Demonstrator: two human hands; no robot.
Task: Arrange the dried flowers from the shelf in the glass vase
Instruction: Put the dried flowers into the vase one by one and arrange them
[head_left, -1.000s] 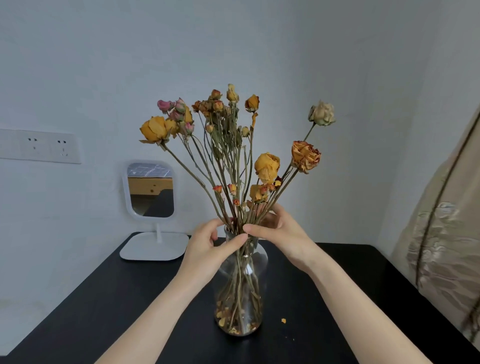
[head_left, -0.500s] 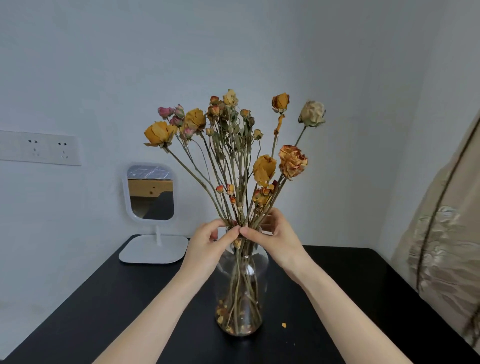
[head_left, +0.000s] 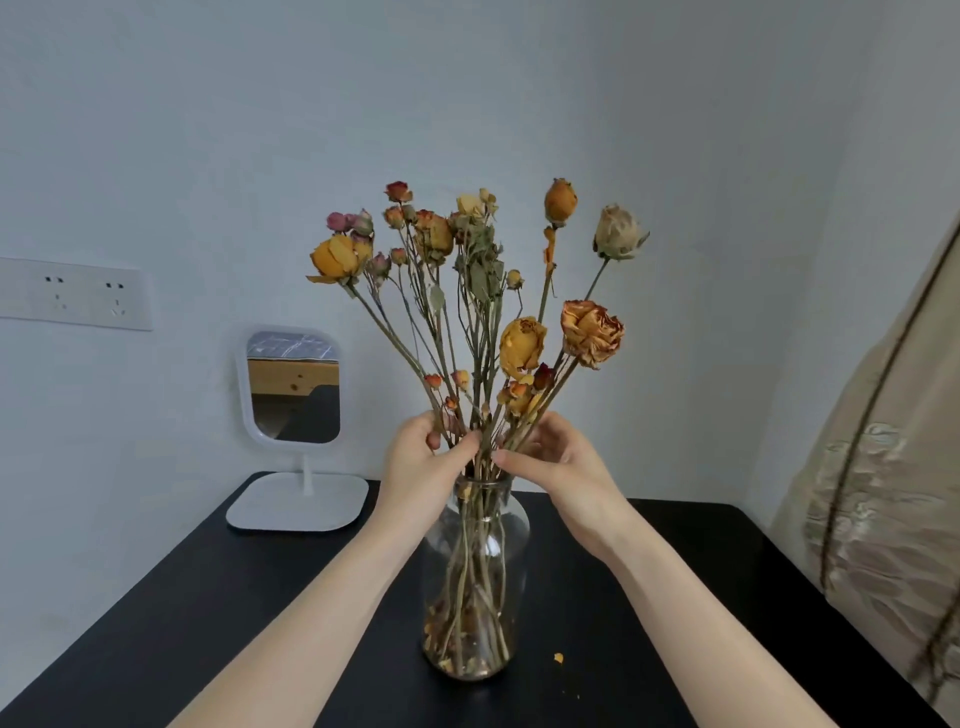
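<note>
Stems of the flowers, stood in the vase just below, are pinched by the left hand and right hand. Fanning seems in hand; next, brittle stems should be eased apart gently.

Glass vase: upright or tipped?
Upright. The glass vase stands on its base on the black table; the left hand and right hand grip the stems above its mouth.

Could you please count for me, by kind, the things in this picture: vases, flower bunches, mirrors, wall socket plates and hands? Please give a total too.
Glass vase: 1
Bunch of dried flowers: 1
Standing mirror: 1
Wall socket plate: 1
Hands: 2, left hand and right hand, both holding the stems
Total: 6
</note>
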